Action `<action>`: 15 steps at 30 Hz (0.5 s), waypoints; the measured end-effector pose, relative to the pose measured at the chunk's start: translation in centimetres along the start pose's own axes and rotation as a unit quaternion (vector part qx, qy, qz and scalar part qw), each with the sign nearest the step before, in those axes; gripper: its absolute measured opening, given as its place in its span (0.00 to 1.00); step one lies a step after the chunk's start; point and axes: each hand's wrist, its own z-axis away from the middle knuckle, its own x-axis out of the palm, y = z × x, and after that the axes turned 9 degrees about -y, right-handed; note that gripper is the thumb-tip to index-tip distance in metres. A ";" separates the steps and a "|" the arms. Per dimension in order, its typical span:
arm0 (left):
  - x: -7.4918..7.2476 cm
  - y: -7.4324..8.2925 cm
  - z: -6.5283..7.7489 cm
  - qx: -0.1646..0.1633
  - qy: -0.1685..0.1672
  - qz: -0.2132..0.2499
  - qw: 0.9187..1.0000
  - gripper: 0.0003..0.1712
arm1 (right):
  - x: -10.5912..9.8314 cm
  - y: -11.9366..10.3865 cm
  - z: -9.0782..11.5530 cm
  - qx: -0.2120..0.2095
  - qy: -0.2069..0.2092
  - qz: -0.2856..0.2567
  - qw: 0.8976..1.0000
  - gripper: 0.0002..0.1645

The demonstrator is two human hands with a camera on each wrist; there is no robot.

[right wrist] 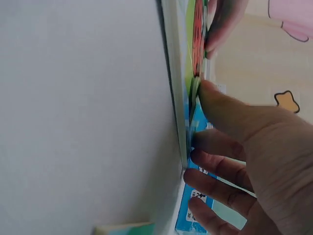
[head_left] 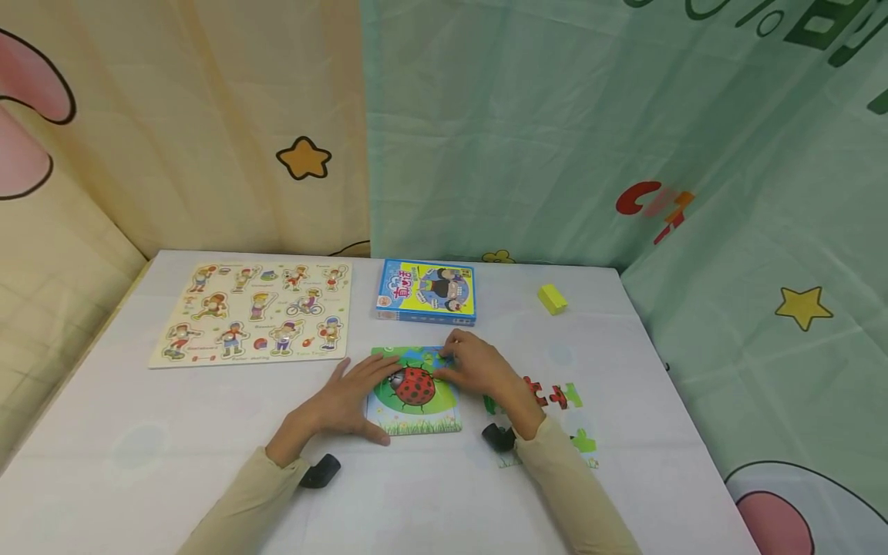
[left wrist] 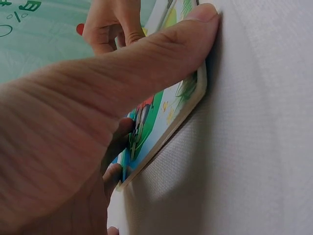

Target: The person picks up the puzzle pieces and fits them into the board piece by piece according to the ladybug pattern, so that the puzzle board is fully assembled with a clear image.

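Observation:
A ladybug jigsaw puzzle (head_left: 416, 425) in a thin-edged tray lies flat at the middle of the table. My left hand (head_left: 347, 399) rests along its left side with fingers spread over the picture; its thumb (left wrist: 188, 41) lies by the front left corner. Over the top right of the puzzle, my right hand (head_left: 477, 364) pinches a puzzle piece (right wrist: 194, 93) between thumb and fingers, low against the board. Most of that piece is hidden by the fingers. Loose red puzzle pieces (head_left: 558, 397) and green puzzle pieces (head_left: 583, 441) lie right of the tray, partly under my right forearm.
A blue and yellow card box (head_left: 426, 291) stands behind the puzzle. At the back left lies a cream board (head_left: 236, 312) with figures of children playing sports. A yellow-green block (head_left: 552, 299) sits at the back right. Curtains (head_left: 486, 139) hang behind the white table.

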 end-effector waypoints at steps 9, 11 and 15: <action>0.1 -0.1 0.0 0.000 0.000 0.000 1.000 0.66 | -0.3 -1.1 0.2 0.003 0.017 0.080 0.997 0.27; 0.1 -0.1 0.0 -0.001 0.000 0.000 1.000 0.66 | -0.2 -1.3 0.1 -0.002 0.009 0.095 0.995 0.28; 0.2 -0.3 -0.1 0.000 0.000 0.000 1.000 0.66 | 0.0 -1.4 0.0 -0.004 -0.010 0.110 0.994 0.27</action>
